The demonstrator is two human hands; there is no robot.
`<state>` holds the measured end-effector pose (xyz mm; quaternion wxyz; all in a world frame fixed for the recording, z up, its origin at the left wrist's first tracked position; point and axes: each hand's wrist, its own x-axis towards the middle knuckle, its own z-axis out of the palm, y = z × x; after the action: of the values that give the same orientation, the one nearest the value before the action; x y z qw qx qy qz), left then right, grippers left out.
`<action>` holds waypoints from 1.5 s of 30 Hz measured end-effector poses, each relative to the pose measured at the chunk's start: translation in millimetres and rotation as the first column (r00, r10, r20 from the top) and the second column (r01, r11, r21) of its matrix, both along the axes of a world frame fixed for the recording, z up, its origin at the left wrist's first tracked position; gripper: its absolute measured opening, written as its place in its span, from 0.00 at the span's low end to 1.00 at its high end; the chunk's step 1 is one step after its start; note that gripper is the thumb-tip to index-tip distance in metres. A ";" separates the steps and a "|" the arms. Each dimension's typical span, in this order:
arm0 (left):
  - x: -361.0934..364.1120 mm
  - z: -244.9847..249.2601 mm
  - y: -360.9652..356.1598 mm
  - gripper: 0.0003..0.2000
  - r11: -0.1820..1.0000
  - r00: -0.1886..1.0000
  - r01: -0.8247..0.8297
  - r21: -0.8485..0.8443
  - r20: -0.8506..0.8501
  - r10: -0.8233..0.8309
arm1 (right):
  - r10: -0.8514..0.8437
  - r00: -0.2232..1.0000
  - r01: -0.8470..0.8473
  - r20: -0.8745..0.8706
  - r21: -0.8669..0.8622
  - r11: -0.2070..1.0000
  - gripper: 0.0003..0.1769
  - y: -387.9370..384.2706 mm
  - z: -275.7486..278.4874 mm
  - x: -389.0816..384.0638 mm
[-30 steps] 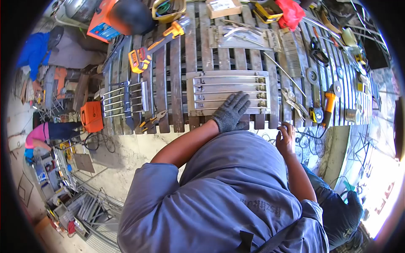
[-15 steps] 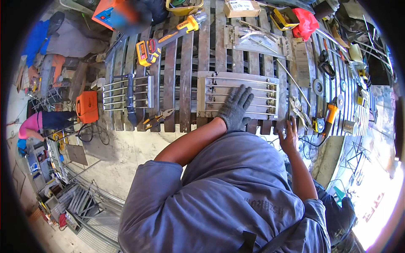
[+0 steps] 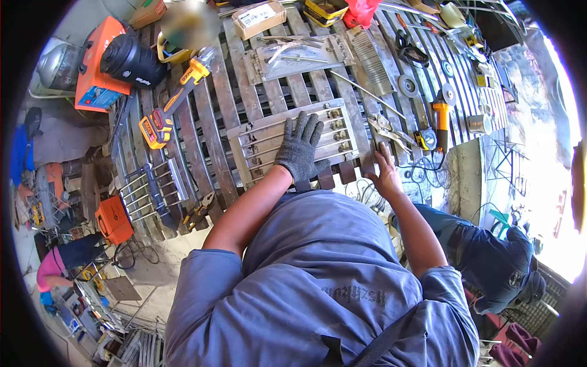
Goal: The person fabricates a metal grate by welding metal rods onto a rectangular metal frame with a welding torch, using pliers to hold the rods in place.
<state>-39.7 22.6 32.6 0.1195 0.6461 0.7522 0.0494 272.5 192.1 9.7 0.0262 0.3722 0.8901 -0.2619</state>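
My left hand (image 3: pixel 299 148), in a dark grey glove, lies flat with its fingers spread on a metal plate (image 3: pixel 239 160) that carries several parallel rods with dark marks near their ends. My right hand (image 3: pixel 386 174) is bare and rests at the front edge of the slatted metal table (image 3: pixel 215 131), fingers apart and holding nothing. Just beyond its fingertips lie locking pliers (image 3: pixel 386 129). To the right of them are a tape measure (image 3: pixel 426 139) and a yellow angle grinder (image 3: pixel 441 116).
Left on the table are a cordless grinder (image 3: pixel 174 101), a second rod grid (image 3: pixel 153 191) with a dark clamp across it, and pliers (image 3: pixel 200 211). An orange machine (image 3: pixel 101 64) stands at far left. One person (image 3: pixel 498 251) bends behind at right; another (image 3: pixel 61 263) works at left.
The view has turned, so the table now appears slanted and shifted left. The person at the right shows more fully. Both hands stay at nearly the same places on the plate and table edge.
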 end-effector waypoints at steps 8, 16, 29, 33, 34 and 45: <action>-11.5 28.5 16.7 0.62 0.975 0.996 -0.072 0.212 0.060 0.061 | -0.010 1.000 0.009 0.021 0.034 0.999 0.50 0.6 2.0 -0.9; -3.8 -12.5 11.0 0.59 0.983 0.995 -0.102 0.154 0.015 0.101 | -0.028 0.999 0.028 0.024 0.000 1.000 0.51 4.3 -10.2 1.6; 10.4 5.0 -5.6 0.53 0.993 0.999 -0.041 0.115 -0.006 0.042 | 0.005 0.999 -0.007 0.051 0.059 0.998 0.48 5.0 -22.1 4.9; 12.3 -52.2 -35.5 0.54 0.970 1.000 0.015 0.244 -0.010 -0.012 | 0.015 0.998 -0.018 0.058 0.053 0.998 0.49 4.7 -15.8 3.7; 11.3 -64.2 -41.5 0.53 0.970 0.999 0.030 0.243 0.003 -0.032 | 0.012 0.999 -0.014 0.041 0.050 0.999 0.49 5.5 -16.9 3.7; 37.5 -62.9 -70.5 0.46 0.997 0.979 0.076 -0.011 -0.191 -0.076 | 0.056 0.998 -0.055 -0.021 0.063 0.997 0.47 7.6 -27.0 9.4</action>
<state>-2.3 -47.9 -30.3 0.0497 0.6759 0.7351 -0.0188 282.0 199.7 -17.3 0.0115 0.3448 0.9080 -0.2376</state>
